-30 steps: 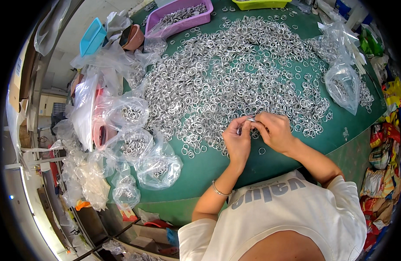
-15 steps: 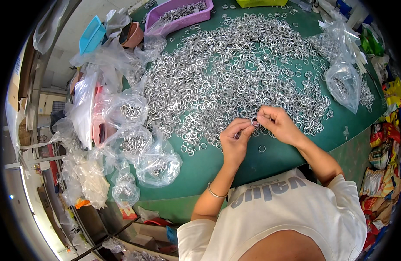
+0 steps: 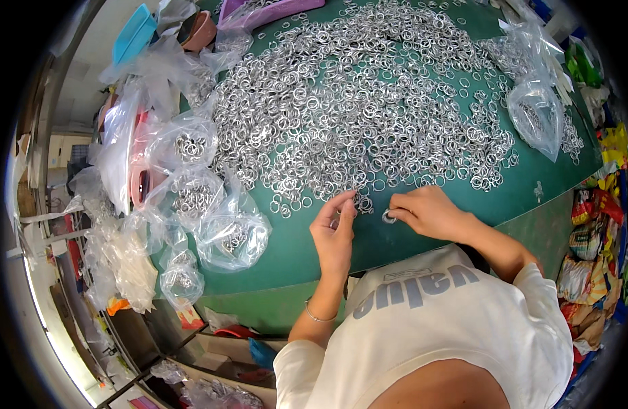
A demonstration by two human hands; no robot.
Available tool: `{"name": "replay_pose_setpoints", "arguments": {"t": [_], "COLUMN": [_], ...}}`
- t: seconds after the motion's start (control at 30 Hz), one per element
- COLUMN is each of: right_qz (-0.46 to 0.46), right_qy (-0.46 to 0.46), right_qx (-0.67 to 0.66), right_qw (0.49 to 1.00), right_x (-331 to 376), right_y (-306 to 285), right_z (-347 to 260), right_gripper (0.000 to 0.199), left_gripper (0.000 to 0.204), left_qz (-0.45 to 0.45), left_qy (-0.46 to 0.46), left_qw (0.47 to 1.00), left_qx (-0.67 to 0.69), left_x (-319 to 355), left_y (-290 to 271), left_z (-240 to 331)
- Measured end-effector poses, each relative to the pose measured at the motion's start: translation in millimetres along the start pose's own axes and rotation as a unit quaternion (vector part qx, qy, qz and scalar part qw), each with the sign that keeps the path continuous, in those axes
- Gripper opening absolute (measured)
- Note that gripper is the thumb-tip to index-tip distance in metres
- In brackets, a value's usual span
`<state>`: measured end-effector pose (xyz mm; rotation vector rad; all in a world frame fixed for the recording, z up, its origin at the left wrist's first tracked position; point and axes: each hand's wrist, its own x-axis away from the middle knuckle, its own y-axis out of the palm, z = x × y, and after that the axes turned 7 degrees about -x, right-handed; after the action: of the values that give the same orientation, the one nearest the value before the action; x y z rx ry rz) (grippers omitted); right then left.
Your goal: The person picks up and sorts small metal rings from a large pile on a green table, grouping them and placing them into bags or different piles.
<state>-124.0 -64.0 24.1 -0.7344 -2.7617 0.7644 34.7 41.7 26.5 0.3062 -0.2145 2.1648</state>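
A wide heap of silver metal rings [image 3: 368, 116] is spread over the green table [image 3: 293, 255]. At its near edge is my left hand [image 3: 334, 235], fingers curled and the thumb and forefinger pointing at a few loose rings [image 3: 362, 203]. A small glint shows among the curled fingers, but what they hold is not clear. To the right, my right hand [image 3: 428, 214] pinches a silver metal ring [image 3: 389, 217] between thumb and fingers, low over the bare green surface near me. The two hands are apart.
Clear plastic bags of rings [image 3: 232, 235] crowd the left side, and another bag [image 3: 536, 116] lies at the right. A purple basket [image 3: 270, 13], a blue tray [image 3: 134, 34] and a pink bowl [image 3: 200, 32] stand at the far left. Colourful packages [image 3: 586, 266] line the right edge.
My hands were together at a ring and have separated. The left has moved left and nearer to me; the right has come down with a ring. The whole view has shifted slightly.
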Motion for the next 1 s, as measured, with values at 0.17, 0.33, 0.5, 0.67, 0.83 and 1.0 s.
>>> {"name": "replay_pose_setpoints", "arguments": {"t": [0.17,0.33,0.5,0.67,0.83,1.0], "right_qz": [-0.033,-0.048,0.012,0.014,0.051,0.002], "right_qy": [0.003,-0.006,-0.069,-0.099,-0.067,0.044], "right_qx": [0.139,0.209,0.198,0.174,-0.003,-0.159], "right_qw": [0.990,0.977,0.978,0.980,0.996,0.986], "right_x": [-18,-19,-13,-10,-9,-6], "right_y": [6,12,16,15,14,3], "right_z": [2,8,-1,0,-3,-17], "right_gripper": [0.013,0.010,0.011,0.014,0.016,0.016], "left_gripper": [0.017,0.015,0.019,0.030,0.018,0.014], "left_qz": [0.017,0.020,-0.009,-0.052,-0.041,-0.059], "left_qy": [0.019,0.049,0.095,0.156,0.101,-0.068], "left_qw": [1.000,0.998,0.986,0.964,0.984,0.994], "left_qx": [-0.004,-0.046,-0.136,-0.208,-0.141,0.058], "left_x": [3,7,11,11,9,11], "left_y": [-3,-3,-3,2,4,9], "left_z": [-9,-22,-26,-27,-30,-17]}}
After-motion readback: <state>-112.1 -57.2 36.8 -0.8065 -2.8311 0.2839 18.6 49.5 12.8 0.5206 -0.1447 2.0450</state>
